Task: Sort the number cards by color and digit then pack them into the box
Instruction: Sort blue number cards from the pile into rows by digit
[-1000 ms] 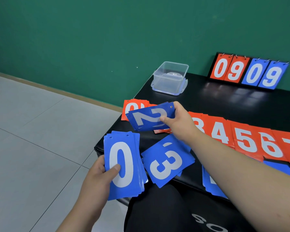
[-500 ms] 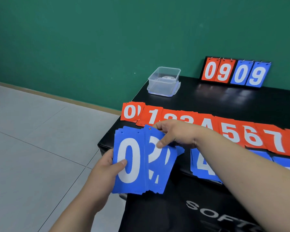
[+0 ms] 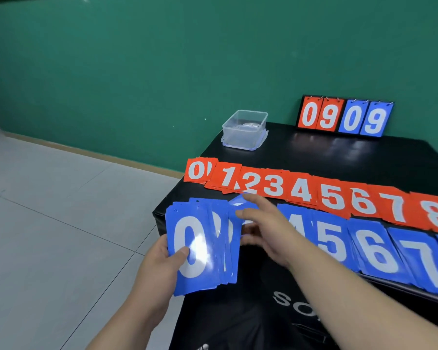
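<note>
Stack of blue cards (image 3: 195, 248) in grip of left hand (image 3: 159, 269), right hand (image 3: 266, 223) blurred alongside, hold unclear; red row (image 3: 314, 190), box (image 3: 245, 130) beyond.

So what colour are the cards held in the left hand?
Blue stack, white 0 on top; head view shows it.

Two rows of number cards run left to right across the desk (image 3: 314, 152). The far row (image 3: 301, 189), 0 through 8, lies just behind the near row (image 3: 377, 248), 4 through 7. Behind both, near the desk's back-left corner, sits the box (image 3: 245, 130); to its right, against the wall (image 3: 137, 72), stands a flip scoreboard (image 3: 344, 117). At the front-left corner, the left grip (image 3: 159, 263) holds a fanned stack (image 3: 195, 251), 0 foremost; the right grip (image 3: 263, 228) pinches its right edge.
</note>
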